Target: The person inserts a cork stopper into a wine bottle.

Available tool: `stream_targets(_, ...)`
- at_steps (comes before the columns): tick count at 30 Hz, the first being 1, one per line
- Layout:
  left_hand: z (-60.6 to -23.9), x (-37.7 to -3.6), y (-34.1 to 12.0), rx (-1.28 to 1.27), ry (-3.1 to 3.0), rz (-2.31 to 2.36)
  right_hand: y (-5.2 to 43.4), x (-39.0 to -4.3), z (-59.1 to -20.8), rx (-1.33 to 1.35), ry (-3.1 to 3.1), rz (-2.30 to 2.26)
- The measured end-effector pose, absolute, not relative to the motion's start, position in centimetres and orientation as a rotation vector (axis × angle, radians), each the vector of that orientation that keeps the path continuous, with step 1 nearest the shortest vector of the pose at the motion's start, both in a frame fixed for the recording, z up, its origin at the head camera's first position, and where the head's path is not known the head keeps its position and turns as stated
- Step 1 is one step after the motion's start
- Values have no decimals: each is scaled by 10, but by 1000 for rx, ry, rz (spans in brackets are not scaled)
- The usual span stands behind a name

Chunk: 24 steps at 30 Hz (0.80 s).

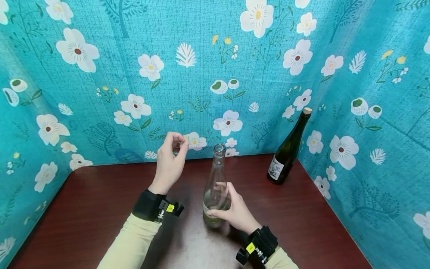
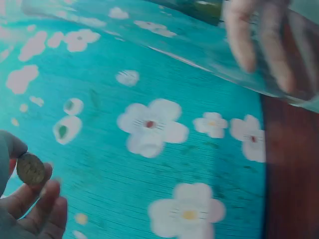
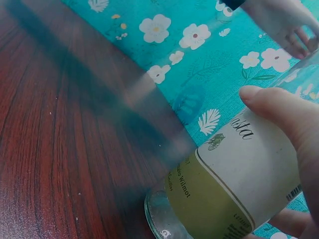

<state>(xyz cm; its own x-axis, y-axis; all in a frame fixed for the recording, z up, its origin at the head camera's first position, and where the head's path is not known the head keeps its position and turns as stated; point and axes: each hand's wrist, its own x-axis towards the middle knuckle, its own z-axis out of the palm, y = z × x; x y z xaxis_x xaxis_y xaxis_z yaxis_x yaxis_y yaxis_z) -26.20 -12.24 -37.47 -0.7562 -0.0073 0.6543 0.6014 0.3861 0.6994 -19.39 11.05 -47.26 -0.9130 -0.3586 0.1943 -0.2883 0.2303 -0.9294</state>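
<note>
The clear bottle (image 1: 216, 186) stands upright on the table (image 1: 100, 209), long axis vertical, its open mouth at the top. The right hand (image 1: 236, 213) wraps its lower body in a closed grip. The left hand (image 1: 171, 158) hovers left of the bottle's neck, near mouth height, pinching a small round cap (image 2: 31, 168). Only the left wrist view shows that cap; the right wrist view alone shows the bottle's label (image 3: 239, 174). A corked dark bottle (image 1: 289, 149) stands well right of the clear bottle.
</note>
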Motion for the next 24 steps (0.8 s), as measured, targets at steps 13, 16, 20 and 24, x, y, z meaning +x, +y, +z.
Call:
stream_targets(13,-328,-228,-105,-641,-1847,-1392,110,-193,-472,-645,2410,-1805)
stream_targets(16,-318,-222,-100,-695,-1792,-1361,110,-194,-472,-637,2393,-1820)
stream_targets(20,-310,-217,-93,-778,-1765,-1317,111,-194,-472,-635,2386,-1820)
stream_targets(24,-306,-213,-85,-856,-1727,-1390,111,-194,-471,-644,2390,-1815)
